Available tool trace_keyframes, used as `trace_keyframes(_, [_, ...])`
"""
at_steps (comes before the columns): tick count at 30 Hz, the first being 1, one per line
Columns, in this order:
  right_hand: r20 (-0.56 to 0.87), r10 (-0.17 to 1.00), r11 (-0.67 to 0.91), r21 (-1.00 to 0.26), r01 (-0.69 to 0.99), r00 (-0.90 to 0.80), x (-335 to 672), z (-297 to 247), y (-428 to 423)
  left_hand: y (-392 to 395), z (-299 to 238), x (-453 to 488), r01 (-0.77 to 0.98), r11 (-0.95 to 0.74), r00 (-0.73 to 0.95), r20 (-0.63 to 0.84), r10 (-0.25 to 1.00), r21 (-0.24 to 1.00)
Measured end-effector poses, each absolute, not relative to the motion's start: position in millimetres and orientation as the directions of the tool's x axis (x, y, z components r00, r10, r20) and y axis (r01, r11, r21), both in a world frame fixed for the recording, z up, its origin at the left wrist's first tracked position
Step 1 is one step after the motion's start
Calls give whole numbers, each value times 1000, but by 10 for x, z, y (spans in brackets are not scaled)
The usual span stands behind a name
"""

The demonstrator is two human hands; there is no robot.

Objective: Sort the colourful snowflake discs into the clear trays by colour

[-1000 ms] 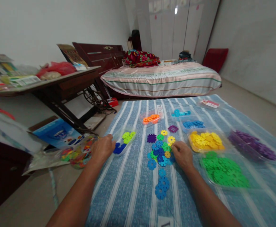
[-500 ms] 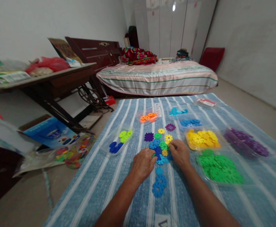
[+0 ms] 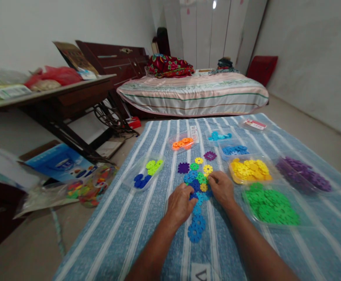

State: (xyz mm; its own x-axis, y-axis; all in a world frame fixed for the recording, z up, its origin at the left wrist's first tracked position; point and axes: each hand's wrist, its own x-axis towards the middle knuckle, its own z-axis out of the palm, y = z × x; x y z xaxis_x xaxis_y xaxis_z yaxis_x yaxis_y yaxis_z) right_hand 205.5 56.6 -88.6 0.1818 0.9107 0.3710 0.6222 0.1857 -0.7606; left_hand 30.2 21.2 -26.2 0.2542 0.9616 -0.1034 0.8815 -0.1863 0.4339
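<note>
left hand (image 3: 181, 205) lies palm down on the striped blue mat (image 3: 147, 234), fingers bent, and its fingertips touch a dark blue piece at the near edge of the loose pile of snowflake discs (image 3: 198, 178); if it really pinches this piece or only presses on it, i cannot tell. right hand (image 3: 222, 189) is at the right side of the same pile, fingers curled, the tips on a small yellow-orange disc, and its grip is hidden as well. just below both hands a short chain of blue discs (image 3: 196, 228) lies on the mat. one second ago the left hand was far to the left, at the clear tray with lime and dark blue pieces (image 3: 146, 173); half a second ago it had already come to the pile, and now it sits a little deeper in it, so both hands meet over the mixed pieces. the right hand has almost not moved in this time. the yellow tray (image 3: 250, 170), the green tray (image 3: 271, 207) and the purple tray (image 3: 303, 175) stand to the right, not touched by any hand.
</note>
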Motion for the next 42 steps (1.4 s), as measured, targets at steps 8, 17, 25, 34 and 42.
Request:
trace_keyframes(8, [363,916,183,-757,627,171,2055,-894,557,142,-293,295,814,-111,204,-102,974,571])
trace_keyframes(17, [369,915,195,-755,626,160,2062,-918,551,282,216,-283,773,-36,22,30,999,634])
trace_keyframes(25, [369,915,189,-747,637,161,2056,-917,555,755,440,-994,987,140,-140,-1,990,77])
trace_keyframes(34, [371,915,192,-748,636,160,2057,-914,567,855,512,-1105,980,182,-185,-37,982,-75])
trace_keyframes(42, [377,912,197,-750,631,163,2058,-904,578,511,406,-515,934,-165,170,12,985,317])
